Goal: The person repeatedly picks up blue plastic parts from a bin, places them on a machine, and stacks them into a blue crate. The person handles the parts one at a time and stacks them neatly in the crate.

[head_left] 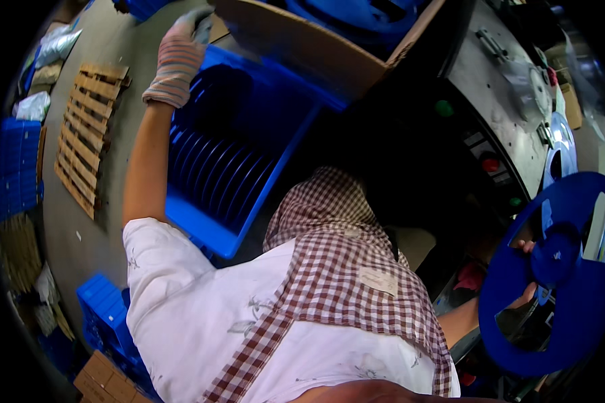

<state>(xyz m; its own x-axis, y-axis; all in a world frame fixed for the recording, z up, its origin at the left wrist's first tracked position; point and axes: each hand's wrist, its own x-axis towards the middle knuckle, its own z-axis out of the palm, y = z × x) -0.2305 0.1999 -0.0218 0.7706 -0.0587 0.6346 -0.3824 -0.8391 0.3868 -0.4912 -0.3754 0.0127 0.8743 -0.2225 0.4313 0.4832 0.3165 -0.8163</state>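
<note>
Left hand [181, 50], gloved, fingers curled over blue slotted crate [249, 134] far rim; right hand [528, 272] fingers gripping blue reel [554, 269], not yet slotted.

A grey concrete floor [107, 80] spreads out to the left, with a bare wooden pallet [91, 138] lying flat on it. Stacks of blue plastic crates [17, 168] stand along the far left edge, beside silvery bags [33, 106]. To the right a grey metal machine panel [504, 94] rises, lit evenly from above.
</note>
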